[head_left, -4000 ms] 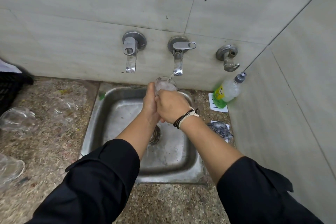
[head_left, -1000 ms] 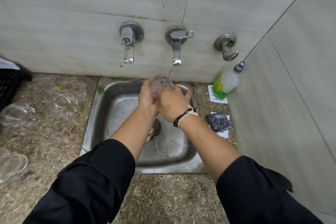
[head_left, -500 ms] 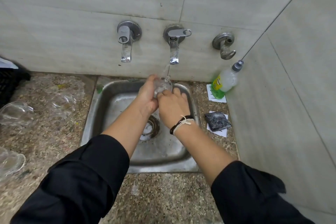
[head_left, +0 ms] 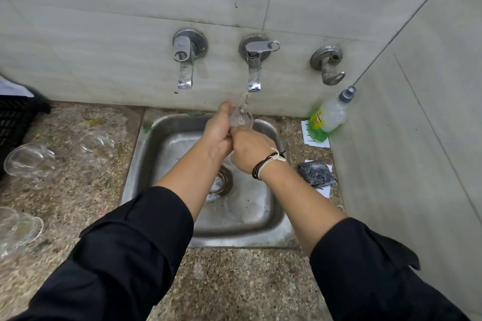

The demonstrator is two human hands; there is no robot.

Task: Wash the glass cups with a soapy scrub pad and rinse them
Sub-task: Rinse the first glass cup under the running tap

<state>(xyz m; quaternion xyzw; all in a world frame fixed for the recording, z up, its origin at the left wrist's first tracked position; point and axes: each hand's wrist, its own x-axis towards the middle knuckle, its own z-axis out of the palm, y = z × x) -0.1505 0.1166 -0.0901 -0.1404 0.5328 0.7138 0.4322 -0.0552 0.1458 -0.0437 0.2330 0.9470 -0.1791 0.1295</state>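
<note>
A clear glass cup (head_left: pixel 240 119) is held over the steel sink (head_left: pixel 156 154), right under the thin stream from the middle tap (head_left: pixel 254 65). My left hand (head_left: pixel 217 130) grips the cup from its left side. My right hand (head_left: pixel 250 154) holds it from below, fingers curled at its base. The grey scrub pad (head_left: pixel 316 173) lies on the counter right of the sink, apart from both hands. Other glass cups lie on the counter at the left: one (head_left: pixel 28 160) near the edge, one (head_left: pixel 95 144) nearer the sink, one (head_left: pixel 15 227) at the lower left.
A green dish soap bottle (head_left: pixel 326 118) leans in the back right corner. A second tap (head_left: pixel 185 60) and a wall hook (head_left: pixel 328 64) flank the running tap. A black crate (head_left: pixel 15 117) stands at far left. The tiled wall closes in at the right.
The cup stays under the running tap over four seconds. Both hands have turned it and shifted their grip a little; the view has drifted slightly downward.
</note>
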